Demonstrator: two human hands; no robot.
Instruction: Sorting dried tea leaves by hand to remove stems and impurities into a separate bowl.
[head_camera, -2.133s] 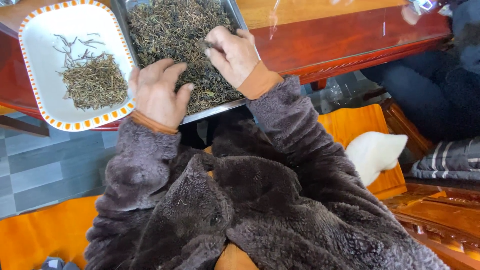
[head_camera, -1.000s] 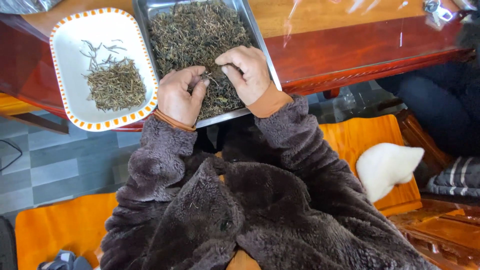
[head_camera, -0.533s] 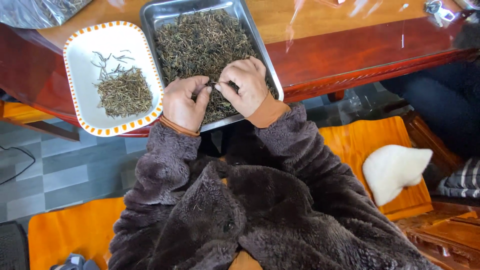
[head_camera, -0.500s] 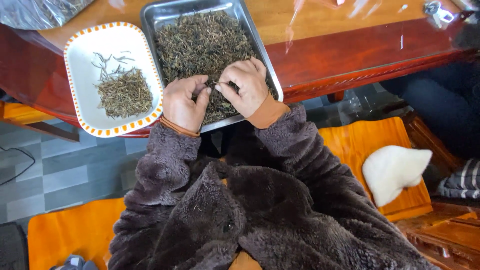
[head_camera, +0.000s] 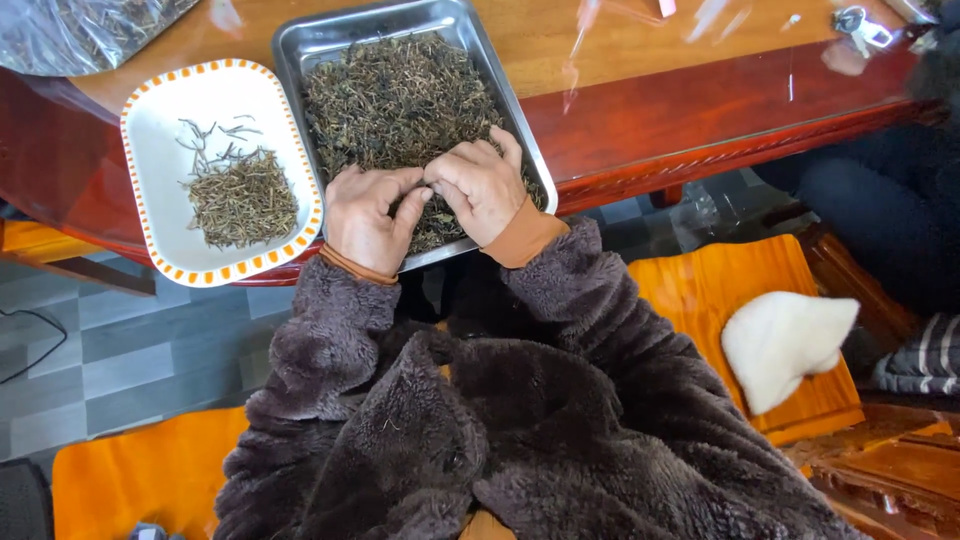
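Leftmost, a white dish (head_camera: 160, 120) with sorted stems is seen at upper left. Beside it, at upper centre, dried leaves (head_camera: 400, 90) fill a steel tray (head_camera: 300, 40), where the left hand (head_camera: 365, 215) and right hand (head_camera: 480, 185) are pressed together, fingertips pinched on leaves.

Both hands (head_camera: 425, 200) pinching dried leaves (head_camera: 400, 95) in tray (head_camera: 300, 45)

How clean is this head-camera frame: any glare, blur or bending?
Head view: even daylight, soft shadows. Bright streaks of glare lie on the glossy tabletop at the top edge. The left hand, the right hand and the dried leaves in the metal tray are sharp, as is the white dish. Wide-angle bending curves the table edge; the plastic bag is cropped.
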